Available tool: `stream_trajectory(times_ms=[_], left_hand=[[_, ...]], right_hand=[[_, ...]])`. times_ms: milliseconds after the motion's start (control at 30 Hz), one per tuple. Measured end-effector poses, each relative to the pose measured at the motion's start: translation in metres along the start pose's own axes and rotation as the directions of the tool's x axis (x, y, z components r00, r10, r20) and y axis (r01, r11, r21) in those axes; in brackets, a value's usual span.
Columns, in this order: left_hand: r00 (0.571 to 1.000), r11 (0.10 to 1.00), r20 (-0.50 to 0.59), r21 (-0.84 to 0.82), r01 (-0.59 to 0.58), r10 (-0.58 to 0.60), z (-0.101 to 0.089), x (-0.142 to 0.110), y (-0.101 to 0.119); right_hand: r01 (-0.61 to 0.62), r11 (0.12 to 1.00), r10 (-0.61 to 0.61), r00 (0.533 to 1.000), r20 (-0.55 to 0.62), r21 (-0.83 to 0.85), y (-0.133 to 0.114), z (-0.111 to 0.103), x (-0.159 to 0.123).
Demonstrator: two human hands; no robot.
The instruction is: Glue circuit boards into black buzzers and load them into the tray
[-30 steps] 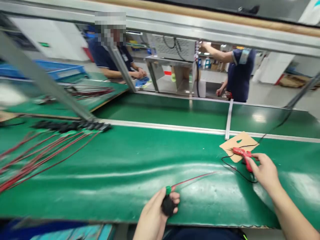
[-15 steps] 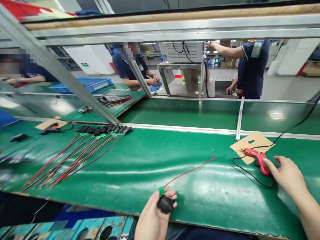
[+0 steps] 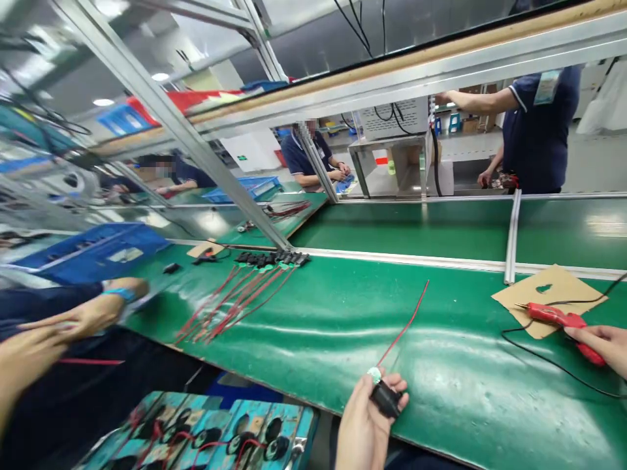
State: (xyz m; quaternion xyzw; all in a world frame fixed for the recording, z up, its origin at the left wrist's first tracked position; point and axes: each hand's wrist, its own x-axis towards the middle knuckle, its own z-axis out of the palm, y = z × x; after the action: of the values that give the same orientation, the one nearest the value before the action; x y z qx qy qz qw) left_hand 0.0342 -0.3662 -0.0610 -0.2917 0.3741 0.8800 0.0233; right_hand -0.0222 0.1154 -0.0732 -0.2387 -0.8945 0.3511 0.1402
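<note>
A worker's bare left hand [image 3: 369,421] shows slender fingers and a smooth, uncovered wrist. The right hand [image 3: 605,344], also bare, is cropped by the frame, while dark navy clothing [image 3: 421,461] appears below.

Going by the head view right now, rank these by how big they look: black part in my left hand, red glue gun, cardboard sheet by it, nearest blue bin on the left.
1. Blue bin
2. Cardboard sheet, partly covered by the gun
3. Red glue gun
4. Black part
</note>
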Motion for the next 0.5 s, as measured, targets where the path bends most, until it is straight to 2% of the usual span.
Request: stream_trajectory(times_ms=[67, 100, 167, 267, 333, 433, 500], left_hand=[[0.999, 1.0, 0.043, 0.009, -0.028, 0.028, 0.007, -0.001, 0.008], [0.998, 0.999, 0.057, 0.013, -0.036, 0.035, 0.01, -0.001, 0.011], [0.998, 0.999, 0.057, 0.027, -0.024, 0.022, 0.016, 0.0, 0.012], [0.998, 0.997, 0.049, 0.065, 0.046, -0.049, 0.024, 0.0, 0.005], [0.993, 0.993, 0.079, 0.086, 0.081, -0.087, 0.028, -0.002, -0.004], [0.98, 0.988, 0.152, 0.1, 0.114, -0.128, 0.035, -0.008, -0.017], [0.972, 0.985, 0.183, 0.107, 0.132, -0.15, 0.04, -0.011, -0.023]], right_hand=[[-0.174, 0.976, 0.161, 0.982, 0.101, 0.128, -0.015, -0.007, -0.013], [-0.206, 0.955, 0.182, 0.975, 0.129, 0.215, -0.024, -0.01, -0.02], [-0.198, 0.898, 0.182, 0.98, 0.077, 0.393, -0.044, -0.015, -0.033], [-0.123, 0.772, 0.175, 0.984, -0.023, 0.624, -0.076, -0.024, -0.05], [-0.086, 0.714, 0.132, 0.991, -0.012, 0.695, -0.096, -0.029, -0.062], [-0.148, 0.714, 0.026, 0.982, 0.186, 0.685, -0.12, -0.027, -0.077], [-0.215, 0.741, -0.026, 0.937, 0.348, 0.636, -0.132, -0.017, -0.087]])
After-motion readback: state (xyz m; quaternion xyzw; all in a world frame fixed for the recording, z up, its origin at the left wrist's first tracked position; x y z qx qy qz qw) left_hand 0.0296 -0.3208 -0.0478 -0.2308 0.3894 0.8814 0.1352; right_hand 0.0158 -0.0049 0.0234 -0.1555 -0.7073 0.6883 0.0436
